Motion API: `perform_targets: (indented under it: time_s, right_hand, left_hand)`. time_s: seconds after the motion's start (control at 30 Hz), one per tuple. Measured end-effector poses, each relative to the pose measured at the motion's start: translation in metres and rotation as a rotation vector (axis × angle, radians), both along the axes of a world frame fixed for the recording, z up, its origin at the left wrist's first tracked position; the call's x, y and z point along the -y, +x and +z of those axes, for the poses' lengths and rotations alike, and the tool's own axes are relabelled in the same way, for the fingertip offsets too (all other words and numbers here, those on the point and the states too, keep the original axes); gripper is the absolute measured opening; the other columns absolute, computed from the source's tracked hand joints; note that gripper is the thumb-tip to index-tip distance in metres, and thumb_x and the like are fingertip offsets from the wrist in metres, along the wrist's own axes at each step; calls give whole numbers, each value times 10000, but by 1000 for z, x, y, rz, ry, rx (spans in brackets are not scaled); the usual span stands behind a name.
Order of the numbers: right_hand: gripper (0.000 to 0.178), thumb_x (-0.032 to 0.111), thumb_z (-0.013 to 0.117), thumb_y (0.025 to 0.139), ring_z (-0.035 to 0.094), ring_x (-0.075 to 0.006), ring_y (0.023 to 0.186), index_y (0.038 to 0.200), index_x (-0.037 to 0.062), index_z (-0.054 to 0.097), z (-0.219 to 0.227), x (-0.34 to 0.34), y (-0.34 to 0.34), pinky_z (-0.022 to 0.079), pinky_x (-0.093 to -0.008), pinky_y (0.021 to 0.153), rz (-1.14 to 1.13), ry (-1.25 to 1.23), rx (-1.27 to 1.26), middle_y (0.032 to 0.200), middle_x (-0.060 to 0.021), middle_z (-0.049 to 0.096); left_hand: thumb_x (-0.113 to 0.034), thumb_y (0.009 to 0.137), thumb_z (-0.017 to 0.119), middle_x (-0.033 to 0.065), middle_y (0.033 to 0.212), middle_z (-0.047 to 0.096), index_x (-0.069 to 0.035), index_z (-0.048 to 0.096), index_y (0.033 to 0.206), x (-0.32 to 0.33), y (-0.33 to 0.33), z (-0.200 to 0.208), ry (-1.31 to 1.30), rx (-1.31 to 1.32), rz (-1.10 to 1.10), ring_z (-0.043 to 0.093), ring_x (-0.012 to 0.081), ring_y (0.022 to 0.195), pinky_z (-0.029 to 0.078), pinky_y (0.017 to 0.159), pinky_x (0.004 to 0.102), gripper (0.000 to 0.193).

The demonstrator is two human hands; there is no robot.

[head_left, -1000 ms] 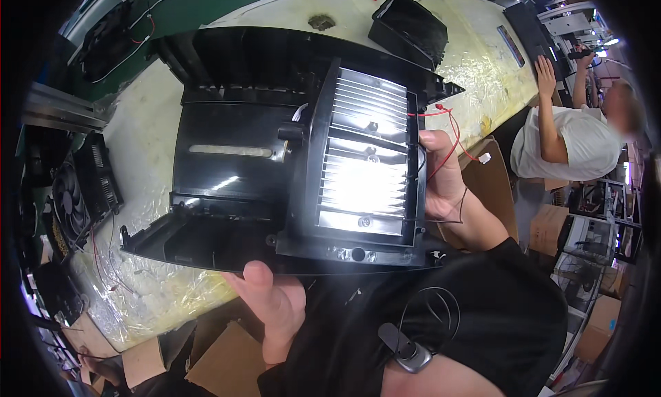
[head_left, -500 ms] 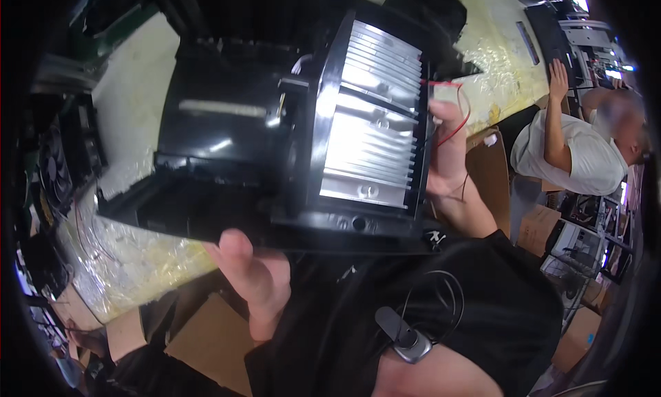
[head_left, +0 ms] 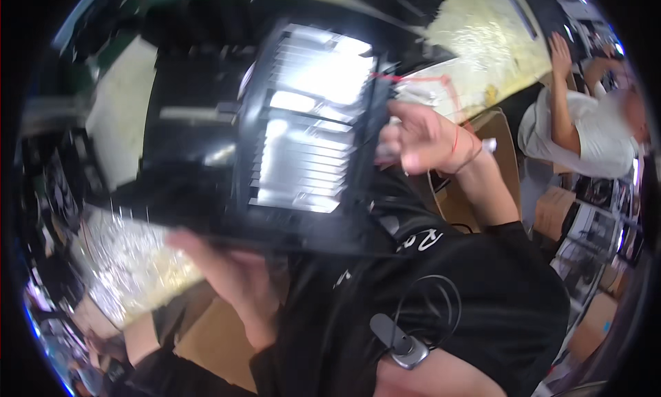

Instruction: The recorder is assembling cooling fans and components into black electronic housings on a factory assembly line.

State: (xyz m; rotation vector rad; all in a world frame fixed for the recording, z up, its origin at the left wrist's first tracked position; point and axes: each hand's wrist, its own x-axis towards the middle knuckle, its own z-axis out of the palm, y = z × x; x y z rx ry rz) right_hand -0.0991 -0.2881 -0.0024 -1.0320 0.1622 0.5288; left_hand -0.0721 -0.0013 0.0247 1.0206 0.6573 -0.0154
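Note:
A black plastic housing (head_left: 186,125) with finned silver heat sinks (head_left: 310,156) fills the middle of the view, blurred by motion. My left hand (head_left: 231,273) supports its near left edge, with the thumb along the front and the other fingers hidden beneath. Beside the right edge is my right hand (head_left: 427,139), its fingers loosely bent and apart; whether the fingertips touch the housing is unclear. A thin red wire (head_left: 420,78) leaves the housing's right side and loops down past my right wrist.
Plastic film covers the pale worktable (head_left: 475,46) behind the housing. A dark fan unit (head_left: 65,184) stands at the left. Cardboard boxes (head_left: 217,338) lie below the table edge. To the right sits another person (head_left: 578,129) in a white shirt, one arm raised.
The housing has shifted left and turned slightly. My right hand has loosened from its right edge, where it gripped before, while my left hand moved left with the housing.

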Motion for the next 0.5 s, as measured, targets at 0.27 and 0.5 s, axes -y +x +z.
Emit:
perform_targets:
  time_s: [0.27,0.5]
  right_hand:
    - [309,320,584,946,629,-84,801,1054,61,714,66,90,76,504,-223,696,-197,-724,598,898,-26,702]
    - [473,444,603,924,580,-87,985,1082,7,691,30,25,110,381,-245,965,201,-245,338,1034,-22,692]
  left_hand:
    - [-558,993,302,113,1493,326,-111,203,1503,33,-55,10,-72,177,-190,349,233,1339,223,1144,382,686]
    - [-675,909,385,139,1446,379,-26,296,1448,76,-46,2,47,223,-100,397,280,1292,311,1100,417,849]
